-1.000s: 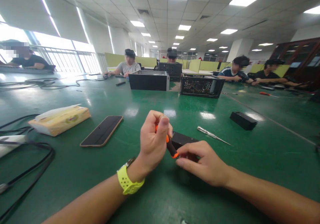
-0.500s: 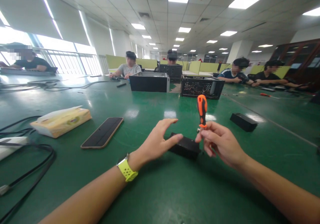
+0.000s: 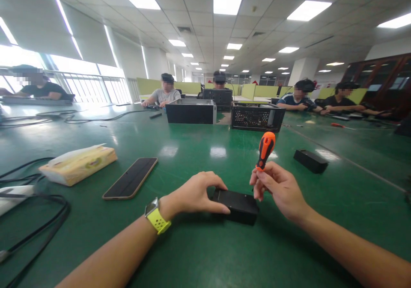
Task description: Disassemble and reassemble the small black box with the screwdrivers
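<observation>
A black rectangular box (image 3: 239, 203) lies on the green table in front of me, small screws showing on its top face. My left hand (image 3: 202, 196), with a lime watch band at the wrist, grips the box's left end, thumb on the near side and fingers at the far side. Just off the box's right end, my right hand (image 3: 278, 187) pinches a screwdriver (image 3: 266, 150) with an orange and black handle. The handle points up and leans slightly right; my fingers mostly hide the shaft.
A phone (image 3: 131, 179) and a tissue pack (image 3: 78, 164) lie to the left, near black cables (image 3: 61, 209). Another black box (image 3: 311, 161) sits at the right. Two computer cases (image 3: 192, 111) stand farther back. Several people sit around the table; another screwdriver (image 3: 338, 125) lies far right.
My left hand has come down and closed on the box's left end. The screwdriver now leans more to the right, still in my right hand. The view has tilted up slightly.
</observation>
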Tool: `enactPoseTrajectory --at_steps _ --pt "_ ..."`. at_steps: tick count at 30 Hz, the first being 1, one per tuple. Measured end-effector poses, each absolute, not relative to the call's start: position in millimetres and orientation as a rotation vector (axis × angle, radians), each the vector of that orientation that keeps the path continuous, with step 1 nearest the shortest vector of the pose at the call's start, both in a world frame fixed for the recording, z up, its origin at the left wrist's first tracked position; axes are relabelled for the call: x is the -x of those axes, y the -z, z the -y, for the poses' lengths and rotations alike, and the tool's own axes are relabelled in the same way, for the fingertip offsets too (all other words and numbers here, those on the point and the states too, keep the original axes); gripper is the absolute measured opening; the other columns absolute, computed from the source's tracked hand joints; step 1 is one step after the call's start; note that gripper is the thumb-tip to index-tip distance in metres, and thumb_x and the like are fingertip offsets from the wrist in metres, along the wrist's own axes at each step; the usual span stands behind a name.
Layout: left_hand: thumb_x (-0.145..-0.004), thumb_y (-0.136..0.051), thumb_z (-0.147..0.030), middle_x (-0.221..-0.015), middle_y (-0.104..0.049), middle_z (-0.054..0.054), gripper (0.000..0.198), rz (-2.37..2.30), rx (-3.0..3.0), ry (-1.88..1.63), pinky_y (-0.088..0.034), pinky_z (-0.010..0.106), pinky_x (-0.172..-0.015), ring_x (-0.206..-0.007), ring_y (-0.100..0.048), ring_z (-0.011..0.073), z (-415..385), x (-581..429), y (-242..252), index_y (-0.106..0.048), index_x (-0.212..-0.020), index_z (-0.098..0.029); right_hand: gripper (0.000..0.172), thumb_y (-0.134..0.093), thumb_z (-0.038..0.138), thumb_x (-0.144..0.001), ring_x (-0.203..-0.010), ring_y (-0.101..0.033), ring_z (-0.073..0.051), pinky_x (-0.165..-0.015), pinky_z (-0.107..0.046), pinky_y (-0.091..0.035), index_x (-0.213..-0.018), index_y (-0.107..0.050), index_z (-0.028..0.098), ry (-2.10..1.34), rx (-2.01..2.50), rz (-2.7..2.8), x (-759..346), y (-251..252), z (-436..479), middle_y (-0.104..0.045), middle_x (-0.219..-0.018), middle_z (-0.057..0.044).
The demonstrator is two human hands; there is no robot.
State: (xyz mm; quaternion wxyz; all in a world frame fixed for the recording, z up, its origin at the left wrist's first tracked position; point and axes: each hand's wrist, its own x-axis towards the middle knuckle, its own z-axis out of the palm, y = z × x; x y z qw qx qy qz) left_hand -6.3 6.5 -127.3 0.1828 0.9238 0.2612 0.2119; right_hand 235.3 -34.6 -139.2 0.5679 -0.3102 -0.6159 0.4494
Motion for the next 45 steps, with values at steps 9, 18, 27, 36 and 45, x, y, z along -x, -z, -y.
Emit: enactPoseTrajectory --at_steps 9,18,27,36,45 --pt "-0.073 -0.07 -0.051 -0.091 -0.069 0.005 0.041 -0.746 -2.63 -0.661 -0.046 0.028 -0.076 -0.084 -0.061 0.0179 -4 5 130 -0.068 -0.093 -0.015 0.018 -0.058 0.034 -0.092 -0.054 -0.063 -0.011 -0.048 -0.023 -0.049 -0.086 -0.06 0.018 -0.984 0.766 1.531 -234 143 35 -0.066 -0.079 -0.002" --pt "-0.07 -0.073 -0.048 -0.086 -0.068 0.004 0.038 -0.732 -2.661 -0.776 -0.046 0.027 -0.07 -0.078 -0.06 0.0169 -4 3 131 -0.066 -0.09 -0.016 0.019 -0.055 0.034 -0.093 -0.058 -0.061 -0.012 -0.052 -0.026 -0.049 -0.088 -0.064 0.018 -0.89 0.808 1.629 -231 146 38 -0.066 -0.079 -0.003" --pt "-0.069 -0.072 -0.059 -0.092 -0.069 0.006 0.052 -0.702 -2.681 -0.685 -0.048 0.03 -0.076 -0.085 -0.062 0.0195 -8 6 130 -0.067 -0.099 -0.016 0.018 -0.055 0.034 -0.093 -0.058 -0.061 -0.012 -0.051 -0.025 -0.049 -0.091 -0.063 0.018 -0.852 0.765 1.555 -234 143 36 -0.066 -0.08 -0.003" --pt "-0.076 -0.07 -0.051 -0.101 -0.064 0.006 0.064 -0.558 -2.443 -1.269 -0.048 0.024 -0.064 -0.075 -0.059 0.013 0 -31 85 -0.051 -0.129 -0.02 0.02 -0.053 0.037 -0.094 -0.054 -0.059 -0.011 -0.049 -0.025 -0.047 -0.092 -0.062 0.018 -0.812 0.712 1.584 -226 137 35 -0.063 -0.073 -0.001" --pt "-0.079 -0.067 -0.031 -0.061 -0.056 -0.002 0.016 -0.415 -2.641 -0.96 -0.037 0.018 -0.046 -0.052 -0.048 0.0073 9 -49 -15 -0.067 -0.079 -0.014 0.034 -0.062 0.042 -0.087 -0.08 -0.061 -0.017 -0.065 -0.03 -0.05 -0.114 -0.058 0.022 -0.615 0.854 1.826 -238 131 32 -0.064 -0.105 -0.007"
